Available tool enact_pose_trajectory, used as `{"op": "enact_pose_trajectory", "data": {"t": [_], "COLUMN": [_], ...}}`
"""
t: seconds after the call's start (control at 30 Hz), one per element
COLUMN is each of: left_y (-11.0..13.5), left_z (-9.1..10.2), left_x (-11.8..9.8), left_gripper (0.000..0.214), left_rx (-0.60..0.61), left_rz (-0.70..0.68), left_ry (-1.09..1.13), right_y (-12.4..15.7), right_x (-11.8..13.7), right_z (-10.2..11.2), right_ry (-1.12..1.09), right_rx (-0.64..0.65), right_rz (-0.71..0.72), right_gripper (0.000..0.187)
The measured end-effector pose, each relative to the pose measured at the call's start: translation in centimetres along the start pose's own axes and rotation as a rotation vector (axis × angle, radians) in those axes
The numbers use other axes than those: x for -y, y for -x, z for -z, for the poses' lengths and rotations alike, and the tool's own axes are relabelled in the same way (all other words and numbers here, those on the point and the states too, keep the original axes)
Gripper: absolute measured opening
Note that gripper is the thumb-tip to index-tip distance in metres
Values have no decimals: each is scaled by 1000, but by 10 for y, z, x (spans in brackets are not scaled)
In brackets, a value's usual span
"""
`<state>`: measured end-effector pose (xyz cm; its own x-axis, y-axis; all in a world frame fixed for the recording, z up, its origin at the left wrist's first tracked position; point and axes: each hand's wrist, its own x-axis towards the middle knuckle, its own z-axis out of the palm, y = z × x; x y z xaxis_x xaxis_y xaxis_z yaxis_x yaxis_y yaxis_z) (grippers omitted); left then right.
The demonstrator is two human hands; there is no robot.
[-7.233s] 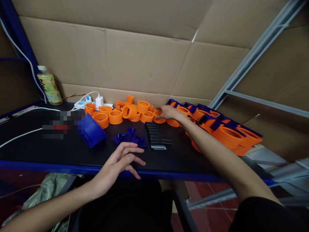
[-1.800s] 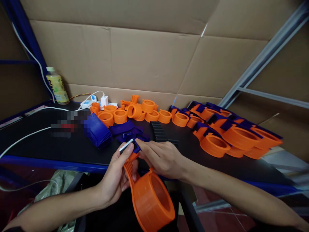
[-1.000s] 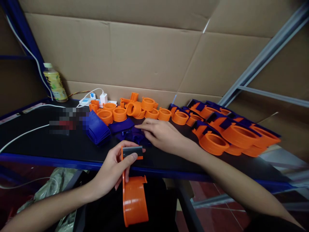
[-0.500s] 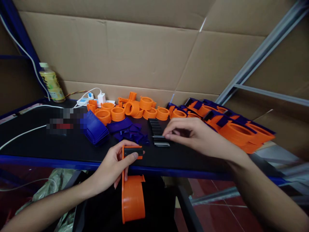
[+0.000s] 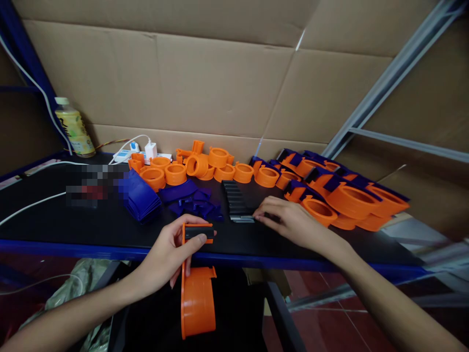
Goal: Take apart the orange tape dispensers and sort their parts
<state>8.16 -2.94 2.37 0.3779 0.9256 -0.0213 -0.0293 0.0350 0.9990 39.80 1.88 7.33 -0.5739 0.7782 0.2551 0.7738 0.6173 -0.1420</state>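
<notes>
My left hand (image 5: 176, 252) grips an orange plastic part (image 5: 200, 300) near the table's front edge. The part has a wide ring that hangs below the hand, and a dark strip-like piece (image 5: 198, 231) sits in its upper end under my thumb. With fingertips pinched together, my right hand (image 5: 284, 217) is at the right end of the nearest black strip (image 5: 242, 218). That strip lies at the near end of a row of several black strips (image 5: 234, 195) on the table. How far the fingers wrap the strip is partly hidden.
Loose orange rings (image 5: 176, 173) stand along the back. Blue flat pieces (image 5: 141, 198) and small blue parts (image 5: 198, 203) lie left of the strips. Orange-and-blue assemblies (image 5: 351, 198) are piled at the right. A bottle (image 5: 75, 129) and a white charger (image 5: 150, 149) stand at back left.
My right hand has moved down toward me, from a tilted strip to the row's near end. The nearest strips now lie closer together. My left hand keeps its hold on the orange part.
</notes>
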Motion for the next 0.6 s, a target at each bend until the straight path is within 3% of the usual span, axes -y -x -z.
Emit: {"op": "enact_pose_trajectory", "data": {"t": [0.13, 0.27, 0.43, 0.6], "left_y": [-1, -2, -3, -3], "left_z": [0, 1, 1, 2], "left_x": [1, 0, -2, -2], "left_gripper": [45, 44, 45, 42], "left_rx": [5, 12, 36, 61], "left_rz": [3, 6, 4, -26], "left_ry": [14, 43, 26, 49], "right_y": [1, -1, -12, -31], "right_x": [-3, 6, 56, 99], "right_z": [2, 10, 10, -7], "right_ry": [-65, -104, -148, 27], "right_rx": [-18, -116, -122, -172], "right_rz": [23, 50, 252, 387], "right_gripper": [28, 26, 23, 26]}}
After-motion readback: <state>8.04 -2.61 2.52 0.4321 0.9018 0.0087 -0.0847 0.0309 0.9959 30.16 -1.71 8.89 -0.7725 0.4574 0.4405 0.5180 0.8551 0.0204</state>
